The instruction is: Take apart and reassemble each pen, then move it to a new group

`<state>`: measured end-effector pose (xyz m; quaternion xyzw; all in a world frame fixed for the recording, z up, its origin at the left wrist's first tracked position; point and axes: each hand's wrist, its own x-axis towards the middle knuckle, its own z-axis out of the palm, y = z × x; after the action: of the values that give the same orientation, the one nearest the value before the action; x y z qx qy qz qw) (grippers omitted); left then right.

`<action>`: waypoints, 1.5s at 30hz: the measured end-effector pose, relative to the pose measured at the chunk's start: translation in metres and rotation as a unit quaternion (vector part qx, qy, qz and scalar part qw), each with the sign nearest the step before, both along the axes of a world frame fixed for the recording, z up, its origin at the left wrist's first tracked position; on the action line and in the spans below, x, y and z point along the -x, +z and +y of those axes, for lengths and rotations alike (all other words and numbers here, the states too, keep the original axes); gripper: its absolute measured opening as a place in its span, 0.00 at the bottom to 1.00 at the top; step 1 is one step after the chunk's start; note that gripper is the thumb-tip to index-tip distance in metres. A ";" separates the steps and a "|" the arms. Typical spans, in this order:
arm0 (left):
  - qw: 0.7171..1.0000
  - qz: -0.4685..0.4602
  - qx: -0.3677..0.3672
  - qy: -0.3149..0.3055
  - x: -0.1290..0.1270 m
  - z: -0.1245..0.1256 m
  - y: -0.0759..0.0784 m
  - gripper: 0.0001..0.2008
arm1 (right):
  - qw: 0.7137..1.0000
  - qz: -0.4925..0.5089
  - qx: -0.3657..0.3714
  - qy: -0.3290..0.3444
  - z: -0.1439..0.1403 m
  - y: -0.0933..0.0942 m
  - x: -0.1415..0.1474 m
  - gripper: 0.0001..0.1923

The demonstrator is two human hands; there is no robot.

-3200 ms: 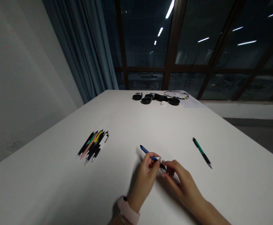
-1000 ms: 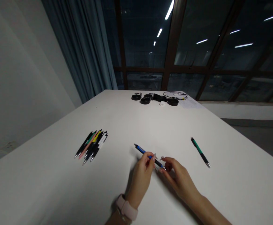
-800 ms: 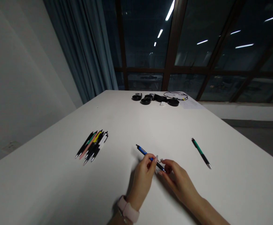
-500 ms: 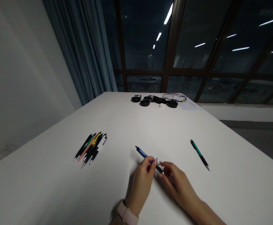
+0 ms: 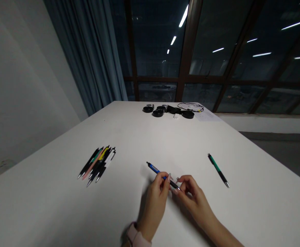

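A blue pen (image 5: 154, 167) with a black grip slants over the near middle of the white table (image 5: 165, 140), its silver tip toward my right hand. My left hand (image 5: 158, 199) is closed around the pen's middle, thumb and forefinger pinching the barrel. My right hand (image 5: 194, 197) is curled round the tip end; its thumb touches the pen near the tip, and the forefinger bends just above it. The far fingers of that hand are partly hidden. To the right lies a green and black pen (image 5: 218, 170), apart from both hands.
A bundle of several pens (image 5: 97, 165), black, pink, yellow, green and white, lies at the left. At the far end are black round items (image 5: 188, 114), a coiled black cable (image 5: 191, 106) and a paper sheet (image 5: 207, 117). A blue curtain (image 5: 88, 51) and a dark window stand behind.
The hands stay on the blue pen in nearly the same place. My right fingers have shifted slightly around the tip end. The whole view has moved a little.
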<state>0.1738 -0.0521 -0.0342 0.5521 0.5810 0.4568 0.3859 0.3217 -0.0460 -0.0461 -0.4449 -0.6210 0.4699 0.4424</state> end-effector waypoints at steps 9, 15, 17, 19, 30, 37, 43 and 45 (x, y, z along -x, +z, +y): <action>0.999 -0.035 -0.005 0.025 0.002 0.006 -0.010 0.14 | 0.999 0.026 -0.035 -0.010 -0.001 0.003 -0.002 0.10; 0.998 -0.052 -0.015 0.039 0.000 0.006 -0.008 0.14 | 0.999 0.025 0.004 -0.031 -0.001 0.002 -0.005 0.12; 0.997 -0.057 -0.015 0.040 0.000 0.005 -0.008 0.14 | 0.999 0.004 0.003 -0.033 0.000 0.003 -0.006 0.13; 0.997 -0.061 -0.016 0.037 -0.001 0.005 -0.008 0.14 | 0.999 -0.022 -0.003 -0.033 0.000 0.004 -0.007 0.14; 0.999 -0.045 -0.020 0.023 -0.001 0.003 -0.007 0.13 | 0.998 -0.033 0.058 0.000 0.003 0.005 -0.003 0.27; 0.997 -0.057 -0.022 0.037 -0.002 0.003 -0.003 0.13 | 0.998 -0.006 0.060 0.036 -0.001 0.012 -0.002 0.26; 0.997 -0.066 -0.016 0.037 -0.003 0.003 -0.004 0.11 | 0.997 -0.044 0.036 0.059 -0.001 0.011 -0.004 0.23; 0.997 -0.062 -0.013 0.033 -0.003 0.004 -0.005 0.11 | 0.996 -0.066 0.028 0.056 -0.001 0.011 -0.003 0.25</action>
<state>0.1763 -0.0483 -0.0387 0.5087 0.5676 0.5101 0.3985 0.3252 -0.0467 -0.0350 -0.4520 -0.6592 0.4805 0.3610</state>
